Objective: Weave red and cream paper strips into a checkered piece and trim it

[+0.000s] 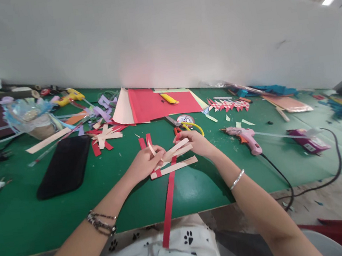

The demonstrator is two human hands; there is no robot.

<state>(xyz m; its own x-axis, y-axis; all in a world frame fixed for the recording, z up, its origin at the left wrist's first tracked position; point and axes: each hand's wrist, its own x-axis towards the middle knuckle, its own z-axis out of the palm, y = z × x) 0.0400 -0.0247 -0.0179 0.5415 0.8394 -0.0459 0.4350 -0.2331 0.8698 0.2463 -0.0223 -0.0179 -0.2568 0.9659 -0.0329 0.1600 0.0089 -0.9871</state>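
Both of my hands meet over the green table (27, 216), working with paper strips. My left hand (144, 162) is closed, pinching cream strips (176, 166) that cross red strips (145, 142). My right hand (194, 141) is closed on the other ends of the cream strips. One long red strip (169, 206) runs from under the weave toward me and hangs over the table's front edge. Each wrist wears a bracelet.
A black phone (65, 166) lies at the left. Red paper sheets (158, 104) and scissors (186, 126) lie behind my hands. A pink glue gun (245, 138) with a black cord lies at the right. Paper scraps and a plastic-wrapped jar (34, 117) crowd the back left.
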